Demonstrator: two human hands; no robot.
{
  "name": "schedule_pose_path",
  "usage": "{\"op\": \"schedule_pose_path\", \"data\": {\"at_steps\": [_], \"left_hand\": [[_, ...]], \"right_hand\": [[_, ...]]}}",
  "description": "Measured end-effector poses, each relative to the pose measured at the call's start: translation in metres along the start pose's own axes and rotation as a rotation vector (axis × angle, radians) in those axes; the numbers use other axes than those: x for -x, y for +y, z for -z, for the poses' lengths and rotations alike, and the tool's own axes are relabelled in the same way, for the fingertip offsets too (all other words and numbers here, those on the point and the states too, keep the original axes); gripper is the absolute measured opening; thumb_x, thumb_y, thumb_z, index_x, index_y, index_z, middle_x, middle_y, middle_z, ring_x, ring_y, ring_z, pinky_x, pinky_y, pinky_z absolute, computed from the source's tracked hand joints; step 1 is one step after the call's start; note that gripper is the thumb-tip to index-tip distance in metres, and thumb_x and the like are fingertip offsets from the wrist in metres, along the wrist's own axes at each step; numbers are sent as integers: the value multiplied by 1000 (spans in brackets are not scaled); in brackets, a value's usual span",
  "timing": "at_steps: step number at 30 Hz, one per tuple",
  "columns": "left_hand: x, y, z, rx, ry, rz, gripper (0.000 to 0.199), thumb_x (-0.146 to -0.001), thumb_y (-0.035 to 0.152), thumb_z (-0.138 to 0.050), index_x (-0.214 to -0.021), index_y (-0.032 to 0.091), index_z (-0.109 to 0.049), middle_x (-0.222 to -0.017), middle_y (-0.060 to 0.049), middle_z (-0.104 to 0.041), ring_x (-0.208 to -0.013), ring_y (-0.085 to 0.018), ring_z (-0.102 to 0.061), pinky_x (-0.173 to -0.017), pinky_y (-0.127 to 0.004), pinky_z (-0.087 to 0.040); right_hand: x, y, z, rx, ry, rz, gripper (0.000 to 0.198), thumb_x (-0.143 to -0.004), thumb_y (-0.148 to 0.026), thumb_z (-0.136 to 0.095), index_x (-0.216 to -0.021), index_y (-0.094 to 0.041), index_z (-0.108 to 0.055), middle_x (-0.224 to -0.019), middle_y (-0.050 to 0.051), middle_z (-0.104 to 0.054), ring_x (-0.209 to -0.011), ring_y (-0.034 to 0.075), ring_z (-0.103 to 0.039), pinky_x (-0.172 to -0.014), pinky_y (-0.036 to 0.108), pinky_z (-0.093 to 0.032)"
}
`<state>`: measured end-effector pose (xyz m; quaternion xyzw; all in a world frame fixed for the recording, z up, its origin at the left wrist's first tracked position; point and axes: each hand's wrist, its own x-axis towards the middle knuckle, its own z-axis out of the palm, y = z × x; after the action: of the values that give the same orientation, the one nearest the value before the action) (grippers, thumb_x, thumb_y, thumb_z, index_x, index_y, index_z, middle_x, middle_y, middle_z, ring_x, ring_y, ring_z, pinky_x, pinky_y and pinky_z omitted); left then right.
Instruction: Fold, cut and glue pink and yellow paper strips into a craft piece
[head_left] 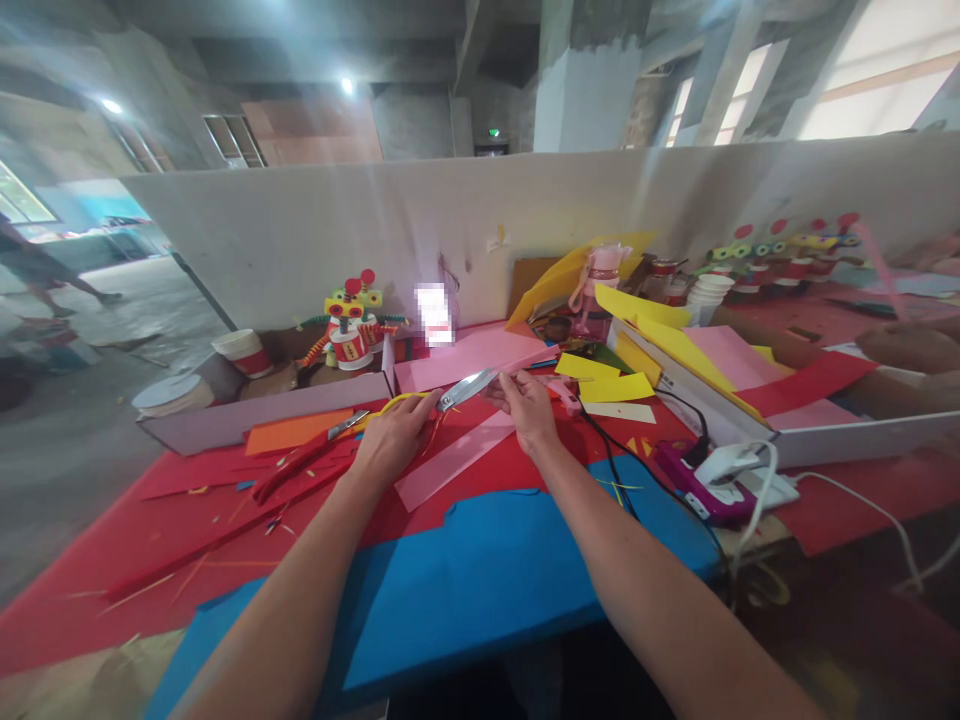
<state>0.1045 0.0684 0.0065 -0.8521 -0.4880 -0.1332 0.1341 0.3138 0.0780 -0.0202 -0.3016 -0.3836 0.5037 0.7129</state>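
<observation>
My left hand is wrapped round the handle end of a pair of scissors, whose silver blades point right and away from me. The blades look closed or nearly so. My right hand has its fingers pinched together at the blade tips; what lies between them is too small to make out. Below both hands a pink paper strip lies slantwise on the red sheet. A red-handled utility knife rests left of my left hand. Just beyond my right hand is a pink glue gun, partly hidden.
Blue fabric covers the near edge. Paper-cup robot figures stand in a box at back left. Yellow paper pieces, a purple power strip and cables lie right. Another person's hand shows at far right, beyond a white box.
</observation>
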Motion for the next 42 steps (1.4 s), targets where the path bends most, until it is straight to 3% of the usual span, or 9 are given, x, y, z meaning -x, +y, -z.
{"op": "schedule_pose_path", "data": {"at_steps": [17,42], "left_hand": [[-1,4,3,-23,-25,33,49,-93,24,-39,-142,27,-44,-131,-9,-60,-115,-26,-58,-78,-34,-53],[0,-4,7,-26,-26,52,51,-93,25,-39,-143,32,-42,-131,-9,-60,-107,-25,-61,-72,-31,-51]], "right_hand": [[2,1,0,-13,-47,-15,36,-68,-52,-76,-76,-21,-59,-73,1,-72,-80,22,-73,-79,40,-60],[-6,-6,8,-44,68,54,30,-72,-42,-76,-77,-20,-57,-69,0,-69,-75,19,-72,-83,40,-60]]}}
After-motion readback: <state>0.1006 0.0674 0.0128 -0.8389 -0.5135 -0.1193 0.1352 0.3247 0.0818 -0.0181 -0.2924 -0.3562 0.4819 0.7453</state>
